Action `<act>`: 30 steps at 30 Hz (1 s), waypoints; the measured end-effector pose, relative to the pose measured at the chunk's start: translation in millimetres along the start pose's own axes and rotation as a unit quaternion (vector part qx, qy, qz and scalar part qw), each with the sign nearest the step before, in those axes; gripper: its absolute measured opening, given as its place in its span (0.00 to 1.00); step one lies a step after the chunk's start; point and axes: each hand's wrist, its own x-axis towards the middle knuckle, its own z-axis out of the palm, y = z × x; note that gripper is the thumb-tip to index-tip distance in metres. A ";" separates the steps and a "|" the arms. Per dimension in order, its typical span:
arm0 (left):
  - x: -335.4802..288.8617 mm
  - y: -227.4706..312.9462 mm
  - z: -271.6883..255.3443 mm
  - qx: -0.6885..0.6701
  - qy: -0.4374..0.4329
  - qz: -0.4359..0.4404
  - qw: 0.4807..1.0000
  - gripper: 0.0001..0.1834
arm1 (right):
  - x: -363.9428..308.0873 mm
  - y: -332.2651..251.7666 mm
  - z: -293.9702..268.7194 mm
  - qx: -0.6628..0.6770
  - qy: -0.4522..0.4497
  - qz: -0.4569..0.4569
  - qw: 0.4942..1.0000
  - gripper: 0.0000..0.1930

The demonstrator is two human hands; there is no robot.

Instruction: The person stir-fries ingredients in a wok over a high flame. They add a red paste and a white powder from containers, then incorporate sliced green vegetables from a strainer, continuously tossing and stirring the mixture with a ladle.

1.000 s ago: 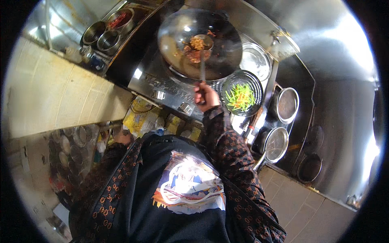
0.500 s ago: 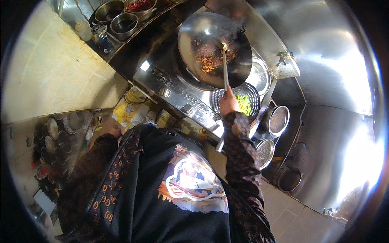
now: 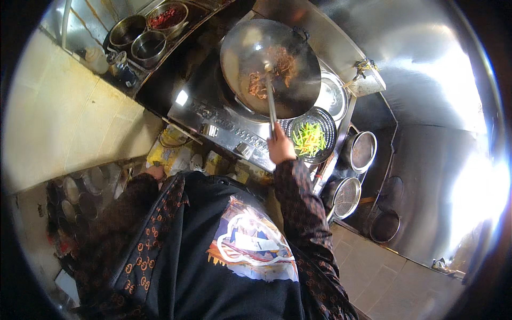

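Looking down from head height at a steel stove (image 3: 226,133). A large round wok (image 3: 239,72) stands on it, ahead of the person, with browned strips of food (image 3: 284,63) in two loose clumps inside. The right hand (image 3: 281,146) has its grip closed round the handle of a long metal ladle (image 3: 271,98), whose head is down in the wok between the clumps. The left hand (image 3: 156,171) hangs low at the person's left side, near the waist, well apart from the wok; its fingers are too unclear to tell whether that grip holds anything.

With neither hand on the wok, a hard push of the ladle could perhaps rock or slide it, tipping food over the near rim. If the metal is as hot as seems likely, strips lying flat against it could scorch unless they are turned. A black perforated colander (image 3: 330,125) of green strips (image 3: 309,140) sits just beside the wok's near right edge, close to the right hand, so a wide sweep might knock it or splash it. The dark patterned sleeve (image 3: 296,184) passes near that colander and could catch its rim
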 end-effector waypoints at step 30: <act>1.9 293.8 -247.9 -0.743 0.052 0.069 0.664 0.16 | -90.9 36.7 -25.4 0.123 -0.011 0.034 0.992 0.31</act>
